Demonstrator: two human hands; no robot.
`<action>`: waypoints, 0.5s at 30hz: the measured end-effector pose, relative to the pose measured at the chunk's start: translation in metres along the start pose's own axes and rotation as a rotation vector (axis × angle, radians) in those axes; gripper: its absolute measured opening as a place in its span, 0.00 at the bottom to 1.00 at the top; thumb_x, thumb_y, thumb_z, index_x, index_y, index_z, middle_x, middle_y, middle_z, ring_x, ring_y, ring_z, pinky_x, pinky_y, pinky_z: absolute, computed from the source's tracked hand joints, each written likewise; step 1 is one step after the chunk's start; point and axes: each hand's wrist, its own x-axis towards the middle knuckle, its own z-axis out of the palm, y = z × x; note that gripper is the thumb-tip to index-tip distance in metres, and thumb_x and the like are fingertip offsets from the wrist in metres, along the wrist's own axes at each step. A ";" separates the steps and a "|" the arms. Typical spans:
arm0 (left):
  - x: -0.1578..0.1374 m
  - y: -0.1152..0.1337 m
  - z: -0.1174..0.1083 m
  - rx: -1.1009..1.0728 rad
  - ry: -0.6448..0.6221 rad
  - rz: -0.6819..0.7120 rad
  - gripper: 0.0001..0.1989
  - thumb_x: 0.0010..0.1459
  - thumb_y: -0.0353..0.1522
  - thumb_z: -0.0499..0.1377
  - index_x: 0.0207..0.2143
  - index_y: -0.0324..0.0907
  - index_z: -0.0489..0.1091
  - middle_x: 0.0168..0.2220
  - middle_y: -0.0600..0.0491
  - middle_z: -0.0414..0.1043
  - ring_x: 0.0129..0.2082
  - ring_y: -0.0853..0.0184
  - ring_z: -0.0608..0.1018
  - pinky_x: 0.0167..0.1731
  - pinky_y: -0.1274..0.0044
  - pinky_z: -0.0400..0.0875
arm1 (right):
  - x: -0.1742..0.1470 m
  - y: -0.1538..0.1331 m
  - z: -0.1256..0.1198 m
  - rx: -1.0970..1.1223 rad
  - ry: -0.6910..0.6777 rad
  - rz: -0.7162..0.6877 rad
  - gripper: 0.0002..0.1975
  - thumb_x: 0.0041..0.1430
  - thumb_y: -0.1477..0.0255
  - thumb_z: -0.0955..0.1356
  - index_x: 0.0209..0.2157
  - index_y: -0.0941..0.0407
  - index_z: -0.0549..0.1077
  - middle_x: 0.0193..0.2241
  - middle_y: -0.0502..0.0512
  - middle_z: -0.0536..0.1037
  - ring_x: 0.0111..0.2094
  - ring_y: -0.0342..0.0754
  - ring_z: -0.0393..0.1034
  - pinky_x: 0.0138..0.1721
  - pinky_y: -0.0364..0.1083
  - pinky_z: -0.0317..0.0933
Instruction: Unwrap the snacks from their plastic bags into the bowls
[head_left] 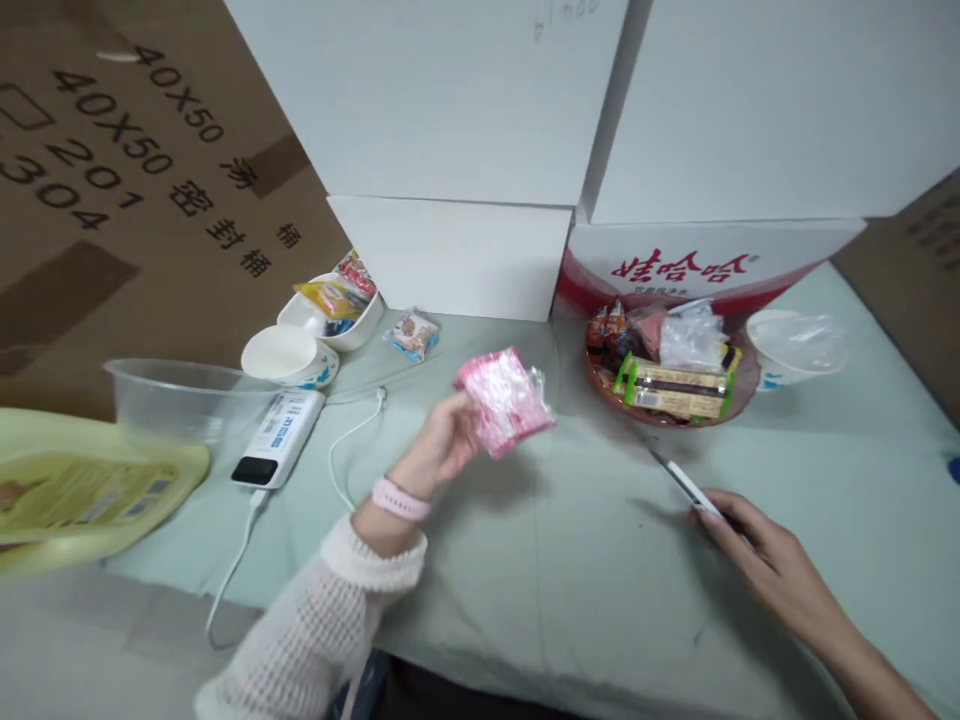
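Note:
My left hand (450, 437) is closed on the edge of a pink, shiny plastic packet (506, 400), held up over the middle of the table. Between the fingers of my right hand (754, 545) is a slim white tool (694, 487) with a dark, narrow tip; its exact kind is unclear. That tip points toward the front of a reddish bowl (675, 418) filled with wrapped snacks, among them a bar in a beige and green wrapper (673, 388). A small blue and white packet (414, 334) lies on the cloth beyond my left hand.
At left are a white power bank (281, 438) with a cable, a paper cup (289, 357), a white container of packets (304, 310), a clear tub (180, 400) and a yellow bag (97, 490). Another cup (776, 345) holding clear plastic stands right of the bowl. White boxes (450, 255) line the back.

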 end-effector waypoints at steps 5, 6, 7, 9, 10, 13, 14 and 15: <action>-0.046 -0.051 0.007 -0.219 -0.066 -0.243 0.09 0.40 0.31 0.57 0.29 0.39 0.68 0.26 0.51 0.73 0.25 0.65 0.74 0.27 0.73 0.69 | -0.019 -0.054 0.024 0.261 0.047 -0.010 0.14 0.59 0.60 0.61 0.35 0.55 0.70 0.21 0.50 0.73 0.21 0.44 0.67 0.22 0.41 0.63; -0.052 -0.058 0.009 -0.214 -0.060 -0.234 0.10 0.41 0.32 0.58 0.30 0.39 0.68 0.27 0.51 0.73 0.27 0.63 0.75 0.29 0.72 0.70 | -0.021 -0.066 0.028 0.263 0.067 -0.049 0.13 0.60 0.62 0.61 0.35 0.55 0.70 0.20 0.49 0.72 0.19 0.43 0.66 0.21 0.41 0.62; -0.058 -0.063 0.012 -0.190 -0.050 -0.217 0.12 0.42 0.34 0.59 0.32 0.39 0.68 0.29 0.51 0.74 0.29 0.62 0.76 0.30 0.72 0.70 | -0.022 -0.078 0.033 0.246 0.089 -0.098 0.11 0.60 0.63 0.61 0.36 0.55 0.70 0.20 0.49 0.72 0.19 0.43 0.67 0.21 0.40 0.62; -0.067 -0.071 0.018 -0.111 -0.012 -0.172 0.15 0.41 0.33 0.62 0.34 0.38 0.69 0.30 0.52 0.74 0.30 0.64 0.76 0.32 0.74 0.69 | -0.021 -0.097 0.044 0.182 0.134 -0.220 0.10 0.60 0.67 0.61 0.38 0.55 0.70 0.24 0.51 0.76 0.22 0.45 0.70 0.24 0.41 0.63; -0.071 -0.073 0.020 -0.073 0.017 -0.150 0.16 0.41 0.32 0.63 0.35 0.38 0.69 0.31 0.53 0.74 0.30 0.65 0.75 0.32 0.75 0.68 | -0.021 -0.104 0.049 0.143 0.149 -0.280 0.10 0.60 0.68 0.61 0.39 0.55 0.70 0.27 0.53 0.77 0.25 0.45 0.72 0.26 0.41 0.64; -0.077 -0.073 0.022 -0.058 0.099 -0.103 0.14 0.41 0.30 0.63 0.34 0.39 0.68 0.27 0.56 0.72 0.26 0.70 0.73 0.29 0.78 0.67 | -0.022 -0.109 0.063 0.033 0.149 -0.401 0.11 0.61 0.72 0.59 0.42 0.55 0.69 0.33 0.56 0.79 0.30 0.47 0.74 0.30 0.43 0.65; -0.077 -0.072 0.021 -0.078 0.110 -0.094 0.14 0.41 0.31 0.63 0.33 0.39 0.67 0.26 0.57 0.71 0.25 0.70 0.73 0.28 0.78 0.67 | -0.026 -0.105 0.067 0.004 0.138 -0.416 0.11 0.61 0.72 0.59 0.43 0.55 0.68 0.33 0.55 0.79 0.29 0.47 0.74 0.29 0.43 0.65; -0.077 -0.070 0.020 -0.102 0.114 -0.084 0.13 0.41 0.32 0.63 0.32 0.39 0.67 0.25 0.57 0.71 0.25 0.70 0.73 0.28 0.78 0.67 | -0.030 -0.100 0.069 -0.020 0.121 -0.421 0.11 0.62 0.72 0.59 0.43 0.55 0.68 0.33 0.55 0.79 0.28 0.46 0.74 0.29 0.43 0.64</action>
